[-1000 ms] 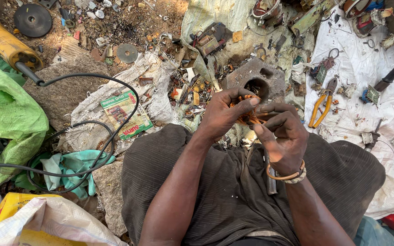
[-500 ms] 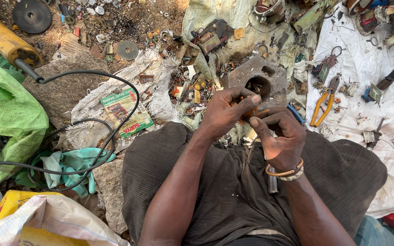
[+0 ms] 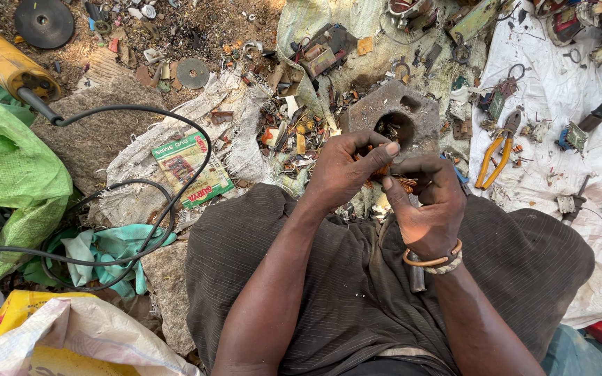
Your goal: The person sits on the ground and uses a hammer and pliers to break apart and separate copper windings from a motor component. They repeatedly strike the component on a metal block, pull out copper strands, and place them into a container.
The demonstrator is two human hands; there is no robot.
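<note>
Both hands meet at twelve o'clock — left hand (image 3: 346,174) and right hand (image 3: 423,202) pinching one coppery wire bundle (image 3: 384,174) over the grey block (image 3: 391,115).

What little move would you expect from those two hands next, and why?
Probably another short pull: both the left hand and right hand pinch a bundle of copper-coloured wire strands between them, above the grey metal block, and the strands look only partly drawn apart.

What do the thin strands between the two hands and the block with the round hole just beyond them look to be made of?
The orange-brown thin strands, pinched between the left hand and right hand, look like bare copper wire: warm metallic colour, fine and bent. The grey block with a round hole looks like cast metal or stone, dull, rough and chipped; which one is unclear.
</note>
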